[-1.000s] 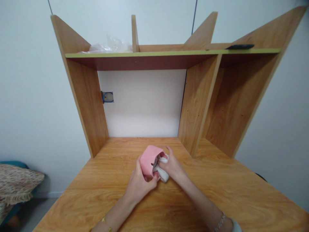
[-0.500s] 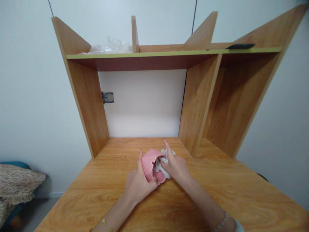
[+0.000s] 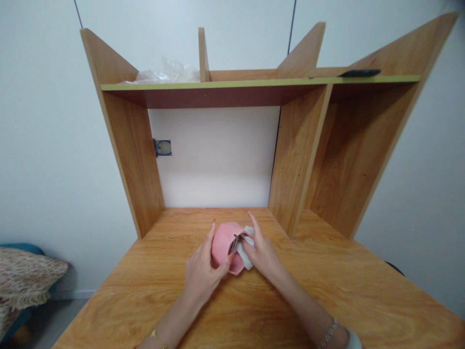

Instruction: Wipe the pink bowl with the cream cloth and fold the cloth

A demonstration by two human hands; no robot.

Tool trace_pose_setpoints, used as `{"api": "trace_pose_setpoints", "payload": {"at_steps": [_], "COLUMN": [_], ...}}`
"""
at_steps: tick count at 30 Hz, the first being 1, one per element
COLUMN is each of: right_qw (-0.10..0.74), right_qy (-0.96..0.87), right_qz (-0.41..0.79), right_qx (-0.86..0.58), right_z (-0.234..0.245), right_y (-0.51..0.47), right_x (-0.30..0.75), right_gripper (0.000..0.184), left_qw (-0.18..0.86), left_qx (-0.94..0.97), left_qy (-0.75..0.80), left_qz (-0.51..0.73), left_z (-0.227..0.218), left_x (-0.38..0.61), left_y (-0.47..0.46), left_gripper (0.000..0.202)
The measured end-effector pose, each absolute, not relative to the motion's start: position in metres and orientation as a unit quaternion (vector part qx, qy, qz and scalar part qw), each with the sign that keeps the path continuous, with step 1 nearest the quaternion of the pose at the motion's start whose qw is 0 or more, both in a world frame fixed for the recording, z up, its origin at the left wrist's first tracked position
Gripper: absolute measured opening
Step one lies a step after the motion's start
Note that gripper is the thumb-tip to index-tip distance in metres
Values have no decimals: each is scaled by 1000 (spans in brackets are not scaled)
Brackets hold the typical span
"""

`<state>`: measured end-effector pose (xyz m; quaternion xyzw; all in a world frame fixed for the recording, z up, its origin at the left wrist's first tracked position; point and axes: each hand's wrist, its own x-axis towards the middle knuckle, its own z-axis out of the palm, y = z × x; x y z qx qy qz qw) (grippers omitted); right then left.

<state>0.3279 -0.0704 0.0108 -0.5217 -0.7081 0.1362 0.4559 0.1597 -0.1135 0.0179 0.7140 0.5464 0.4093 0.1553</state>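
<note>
Left hand [image 3: 201, 271] wraps the pink cup [image 3: 223, 242], tilted just above the table [image 3: 254, 310]. Right hand [image 3: 264, 254] pinches a white cloth [image 3: 247, 252] pushed into the cup's mouth. Cup looks rigid, light, likely breakable; gripping round the body seems safest. Cloth soft, limp. Beyond: shelf [image 3: 236, 83] with clear plastic [image 3: 165, 73].

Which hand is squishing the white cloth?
The right hand presses the white cloth at the opening of the pink cup. The left hand only grips the cup's outside.
</note>
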Motion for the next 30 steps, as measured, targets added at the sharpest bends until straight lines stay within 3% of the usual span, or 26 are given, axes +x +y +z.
{"api": "trace_pose_setpoints", "payload": {"at_steps": [4, 9, 16, 24, 30], "right_qw": [497, 557, 570, 530, 464], "right_qy": [-670, -632, -607, -617, -636], "right_qz": [193, 268, 294, 277, 236], "right_qx": [-516, -467, -470, -512, -570], "right_z": [9, 2, -10, -15, 0], "right_y": [-71, -69, -57, -50, -57], "right_x": [323, 315, 314, 317, 322], "right_gripper": [67, 66, 67, 85, 87], "left_qw": [274, 400, 375, 320, 263], "left_qx": [668, 621, 624, 678, 699], "left_qy": [452, 381, 382, 457, 494], "left_qz": [524, 556, 569, 478, 444], "left_z": [9, 1, -1, 7, 9], "left_x": [167, 177, 176, 167, 165], "left_y": [-109, -107, -102, -101, -101], "left_gripper": [81, 97, 86, 85, 81]}}
